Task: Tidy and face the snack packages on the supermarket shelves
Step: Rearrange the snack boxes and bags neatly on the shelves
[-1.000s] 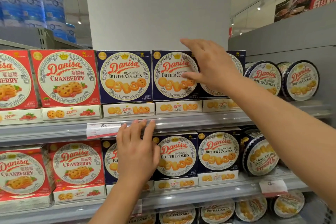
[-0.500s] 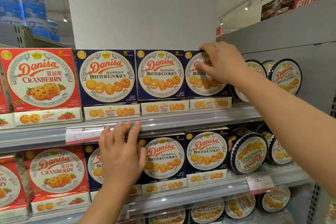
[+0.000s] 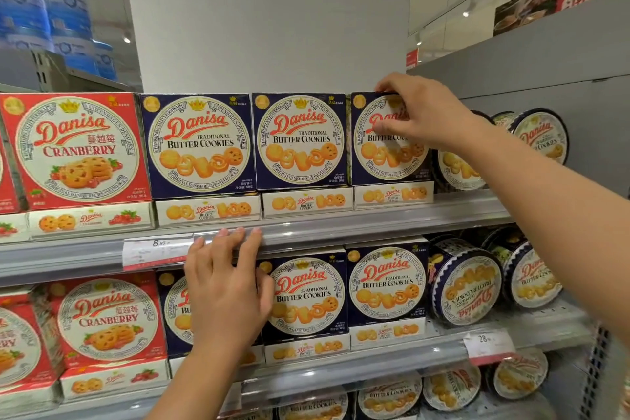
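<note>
Blue Danisa butter cookie boxes stand in a row on the upper shelf point(image 3: 375, 220). My right hand point(image 3: 414, 111) pinches the top edge of the rightmost blue box point(image 3: 381, 160), fingers over the top and thumb on its front. Two more blue boxes point(image 3: 300, 143) stand facing forward to its left. My left hand point(image 3: 226, 286) lies flat with straight fingers against a blue box point(image 3: 175, 314) on the lower shelf, fingertips touching the upper shelf's rail. A red cranberry box point(image 3: 76, 150) stands at the far left.
Round Danisa tins point(image 3: 542, 136) lie on their sides at the right of both shelves, one lower tin point(image 3: 467, 286) upside down. Price tags point(image 3: 156, 249) hang on the rails. More red cranberry boxes point(image 3: 107, 320) fill the lower left. A grey panel point(image 3: 545, 72) bounds the right.
My right hand moved from the box's front up to its top edge and now pinches it. The view shifted rightward. My left hand stays against the lower box.
</note>
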Action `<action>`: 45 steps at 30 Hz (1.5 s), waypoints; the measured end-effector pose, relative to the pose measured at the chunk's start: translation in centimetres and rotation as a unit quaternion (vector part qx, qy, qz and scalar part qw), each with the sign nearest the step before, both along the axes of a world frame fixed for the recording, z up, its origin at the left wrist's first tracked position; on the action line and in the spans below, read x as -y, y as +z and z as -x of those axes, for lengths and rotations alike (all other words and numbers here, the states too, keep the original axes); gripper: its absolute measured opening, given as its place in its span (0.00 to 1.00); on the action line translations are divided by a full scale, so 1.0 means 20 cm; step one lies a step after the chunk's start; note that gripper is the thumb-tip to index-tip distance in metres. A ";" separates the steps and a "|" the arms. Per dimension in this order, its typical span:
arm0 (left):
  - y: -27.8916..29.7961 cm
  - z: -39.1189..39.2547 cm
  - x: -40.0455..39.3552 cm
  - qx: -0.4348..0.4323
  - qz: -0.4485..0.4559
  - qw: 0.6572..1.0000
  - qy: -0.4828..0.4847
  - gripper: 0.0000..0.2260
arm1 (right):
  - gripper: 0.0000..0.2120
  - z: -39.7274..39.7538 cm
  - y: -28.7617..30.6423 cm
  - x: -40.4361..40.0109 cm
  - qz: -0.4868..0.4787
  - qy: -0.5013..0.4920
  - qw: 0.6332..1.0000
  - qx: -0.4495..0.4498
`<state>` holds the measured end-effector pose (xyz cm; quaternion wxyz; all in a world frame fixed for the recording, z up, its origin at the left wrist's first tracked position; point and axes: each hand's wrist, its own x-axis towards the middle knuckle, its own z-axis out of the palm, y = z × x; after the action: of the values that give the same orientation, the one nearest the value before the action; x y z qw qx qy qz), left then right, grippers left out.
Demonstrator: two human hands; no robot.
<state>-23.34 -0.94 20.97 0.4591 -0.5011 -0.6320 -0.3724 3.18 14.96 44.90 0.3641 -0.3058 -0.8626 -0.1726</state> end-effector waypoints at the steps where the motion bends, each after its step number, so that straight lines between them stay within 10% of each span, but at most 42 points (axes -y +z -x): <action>1: 0.00 0.00 0.00 0.001 0.002 1.000 0.001 0.22 | 0.30 0.00 0.00 0.00 -0.002 0.000 1.000 0.001; 15: 0.05 -0.04 0.10 0.019 0.076 0.997 -0.008 0.24 | 0.32 -0.08 -0.14 0.10 -0.074 0.055 0.995 -0.026; 21: 0.04 -0.18 0.37 0.139 0.191 0.969 -0.072 0.28 | 0.25 -0.19 -0.67 0.40 0.089 0.206 0.972 -0.066; 27: -0.38 -0.35 0.92 0.353 0.295 0.866 -0.194 0.26 | 0.32 -0.14 -1.41 0.62 0.512 0.350 0.784 0.030; 32: -0.80 -0.34 1.34 0.464 0.297 0.820 -0.154 0.24 | 0.32 0.08 -1.93 0.91 0.655 0.346 0.671 0.033; 45: -1.22 0.45 2.22 0.527 0.303 0.793 -0.043 0.22 | 0.27 1.00 -2.35 1.80 0.607 0.352 0.693 0.166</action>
<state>-32.26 -45.30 -3.47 -0.1370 -0.3669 -0.8343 -0.3879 -16.90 -21.06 -2.12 -0.0153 -0.1010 -0.8706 0.4813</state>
